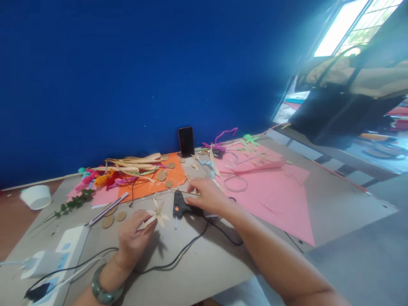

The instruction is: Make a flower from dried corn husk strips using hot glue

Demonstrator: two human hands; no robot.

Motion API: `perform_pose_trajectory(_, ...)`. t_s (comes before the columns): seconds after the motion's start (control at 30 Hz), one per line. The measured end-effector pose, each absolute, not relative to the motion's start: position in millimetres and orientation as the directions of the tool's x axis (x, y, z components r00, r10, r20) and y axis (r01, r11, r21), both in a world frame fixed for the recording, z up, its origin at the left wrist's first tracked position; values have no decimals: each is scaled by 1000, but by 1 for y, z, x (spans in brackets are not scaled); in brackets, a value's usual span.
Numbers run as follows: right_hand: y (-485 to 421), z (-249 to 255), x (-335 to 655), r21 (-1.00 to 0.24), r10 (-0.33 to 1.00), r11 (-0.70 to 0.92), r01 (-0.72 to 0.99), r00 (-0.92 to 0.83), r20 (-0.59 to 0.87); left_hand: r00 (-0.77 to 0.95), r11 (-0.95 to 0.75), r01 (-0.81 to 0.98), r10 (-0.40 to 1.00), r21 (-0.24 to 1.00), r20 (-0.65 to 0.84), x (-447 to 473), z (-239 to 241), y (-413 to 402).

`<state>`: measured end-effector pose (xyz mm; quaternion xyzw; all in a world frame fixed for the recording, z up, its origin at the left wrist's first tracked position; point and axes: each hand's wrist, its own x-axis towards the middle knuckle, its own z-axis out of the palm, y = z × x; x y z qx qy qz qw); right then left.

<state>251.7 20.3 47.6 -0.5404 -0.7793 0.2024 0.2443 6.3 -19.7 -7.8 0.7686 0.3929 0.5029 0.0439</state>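
Observation:
In my left hand (135,233), closed at the lower centre, is a pale, star-shaped flower (157,213) with pointed petals that look like dried husk, pinched by its base. My right hand (207,195) reaches over the handle of a black glue gun (179,206). Its thumb and forefinger close around a thin tan strip (185,192); the other fingers are partly hidden. The glue gun lies on its side on the grey board (191,265), a glue stick poking out of its near end. Its black cord (181,255) curves towards the left.
A power strip (72,246) with plugs and a white cup (36,196) are on the left. Husk strips (134,163), pipe cleaners (105,177) and wooden discs (108,221) lie around orange paper (149,187). A phone (186,141) leans on the blue wall; pink paper (274,199) spreads rightwards.

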Motion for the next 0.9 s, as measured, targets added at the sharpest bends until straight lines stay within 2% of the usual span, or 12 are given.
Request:
perform_pose_trajectory(0.1, 19, 48, 254, -363, 894, 408, 838, -448, -29, 160, -678, 569, 646, 464, 747, 6, -7, -19)
perform_pose_trajectory(0.17, 14, 44, 249, -288, 864, 458, 841, -498, -78, 154, -673, 563, 655, 479, 740, 6, -5, -20)
perform_pose_trajectory(0.3, 6, 34, 235, -285, 858, 468, 836, -508, -82, 161, -677, 534, 669, 506, 726, 4, -3, -22)
perform_pose_trajectory(0.43, 6, 32, 233, -278, 914, 363, 889, -398, -80, 158, -650, 492, 721, 579, 675, 1, -6, -22)
perform_pose_trajectory(0.47, 7, 34, 235, -313, 927, 332, 890, -368, -64, 142, -640, 465, 736, 611, 662, 1, -8, -22)
perform_pose_trajectory(0.53, 9, 40, 241, -457, 944, 293, 840, -329, 2, 91, -609, 398, 771, 687, 630, 2, -10, -21)
perform_pose_trajectory(0.67, 8, 59, 250, -780, 943, 322, 537, -255, 213, -22, -467, 250, 873, 848, 487, 9, -7, -22)
perform_pose_trajectory(0.77, 0, 72, 254, -871, 907, 385, 305, -302, 295, -85, -307, 144, 943, 941, 321, 13, -4, -22)
perform_pose_trajectory(0.9, -12, 80, 254, -908, 800, 408, 98, -518, 303, -80, -196, -67, 978, 978, 190, 16, -3, -19)
